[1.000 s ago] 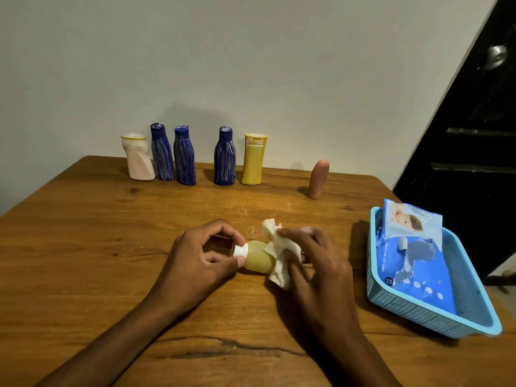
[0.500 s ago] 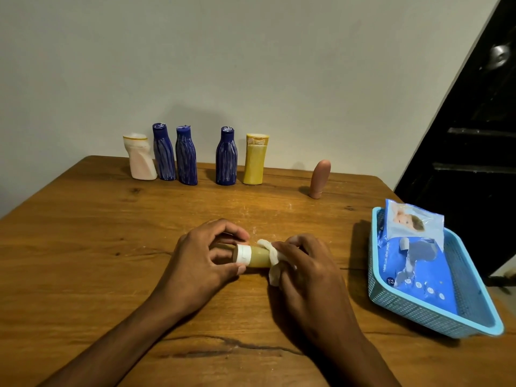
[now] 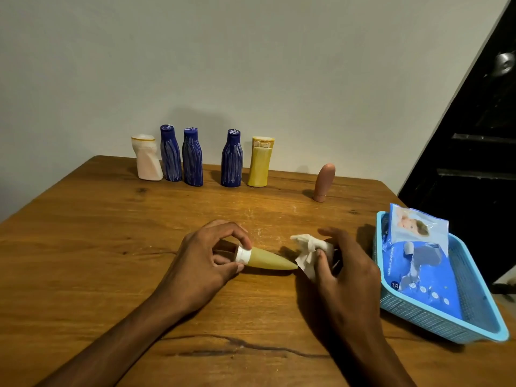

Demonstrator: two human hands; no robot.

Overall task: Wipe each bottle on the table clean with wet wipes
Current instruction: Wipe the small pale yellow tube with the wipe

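Basket (image 3: 435, 317) holds wipes pack (image 3: 413, 263), possibly two packs.

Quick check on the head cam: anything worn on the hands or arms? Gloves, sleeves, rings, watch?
Nothing worn that shows. The left hand and right hand are bare, with no gloves, and no rings visible on the fingers. Both forearms are bare to the bottom edge of the frame: no sleeves, watch or wristband in view. Anything above that edge is out of shot.

Basket (image 3: 435, 317) beside right hand (image 3: 346, 269)
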